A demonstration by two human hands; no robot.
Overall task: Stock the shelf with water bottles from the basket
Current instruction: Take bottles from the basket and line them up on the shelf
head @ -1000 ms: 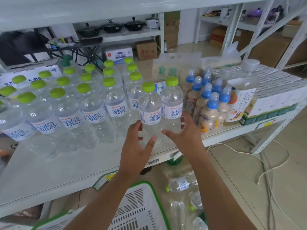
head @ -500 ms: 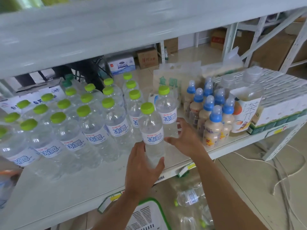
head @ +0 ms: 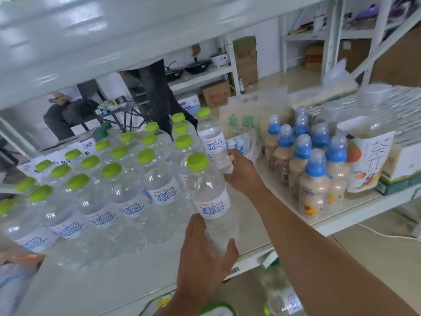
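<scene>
The shelf already carries most of the load. Several rows of green-capped water bottles stand upright across its left and middle, running from the back towards the front edge.

Two more are being placed at the right end of that block. The left hand is wrapped around the lower body of the front water bottle. This bottle stands upright close to the shelf's front edge, just beside the nearest stocked row. The right hand grasps the base of the rear water bottle. That one is tilted and sits further back, between the water rows and the blue-capped drink bottles. Whether either bottle's base rests on the shelf cannot be told.

Not much appears to be left. These two need setting straight and letting go. Below the front edge, a corner of the green-rimmed basket shows. Beside it, at least one loose water bottle lies on its side. Whether that bottle is in the basket or on the floor is unclear, and the basket's contents are out of view. Bare shelf remains in front of the left-hand rows.
</scene>
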